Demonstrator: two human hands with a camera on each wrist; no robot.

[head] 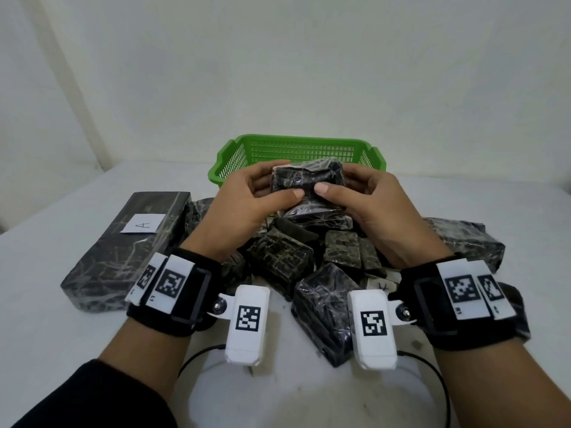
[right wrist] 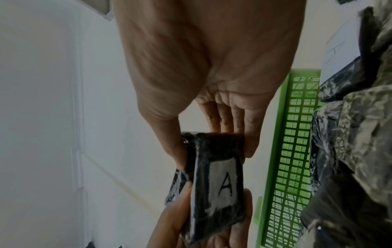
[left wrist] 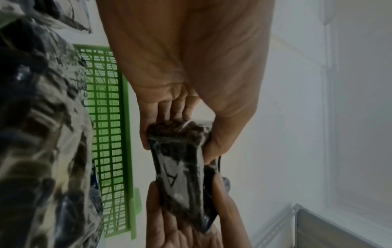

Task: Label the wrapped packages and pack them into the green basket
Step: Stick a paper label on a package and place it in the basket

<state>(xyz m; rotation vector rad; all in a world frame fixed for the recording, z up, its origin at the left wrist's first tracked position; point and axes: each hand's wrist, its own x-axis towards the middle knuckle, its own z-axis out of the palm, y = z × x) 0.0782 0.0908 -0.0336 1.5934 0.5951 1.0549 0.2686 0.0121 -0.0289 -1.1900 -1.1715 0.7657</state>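
Both hands clamp one small dark package wrapped in glossy clear film [head: 304,180]: the left hand [head: 247,199] takes its left end and the right hand [head: 370,199] its right end, each with the thumb across the near face and the fingers curled behind. Held this way, the package hangs in the air above the heap and just in front of the green slotted plastic basket [head: 296,149], probably so that it can be turned and checked. The wrist views show why: a white paper label marked "A" [right wrist: 223,186] sits on the package's underside, facing down and away from the head camera. With the label already on, this package seems ready for the basket, whose visible far wall and rim show nothing inside.

Below the hands, a pile of similar dark wrapped packages [head: 309,267] covers the white table [head: 46,350], kept near so each is within easy reach. To the left lies a long dark wrapped box [head: 123,254] with its own white "A" slip [head: 142,223] facing up.
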